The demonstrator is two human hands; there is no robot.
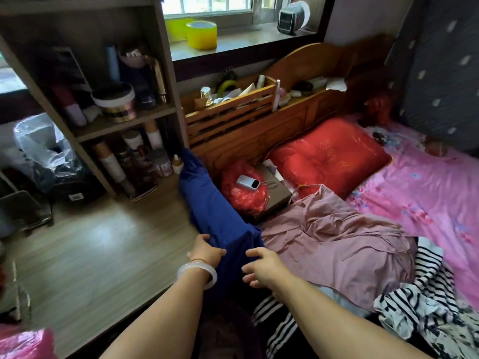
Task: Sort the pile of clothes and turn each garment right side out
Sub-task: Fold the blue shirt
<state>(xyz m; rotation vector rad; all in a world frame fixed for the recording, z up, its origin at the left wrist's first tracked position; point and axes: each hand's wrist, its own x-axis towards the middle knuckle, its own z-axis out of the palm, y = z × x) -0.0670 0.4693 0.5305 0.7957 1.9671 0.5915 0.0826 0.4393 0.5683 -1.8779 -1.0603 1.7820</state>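
The blue garment (pixel 212 211) stretches forward beside the bed (pixel 427 182), its near end gripped by the left hand (pixel 206 251). The right hand (pixel 261 268) spreads loose fingers beside it. A pink garment (pixel 337 242) and striped clothes (pixel 420 288) lie nearby. The labels on the shelf bottles (pixel 111 161) are too blurred to read.

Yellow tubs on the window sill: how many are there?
2. A yellow tub stands in front; a paler yellow-green tub stands behind it, to its left, partly covered by it.

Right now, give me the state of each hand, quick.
Left hand: grips the blue garment.
Right hand: open, fingers spread beside that garment, holding nothing.
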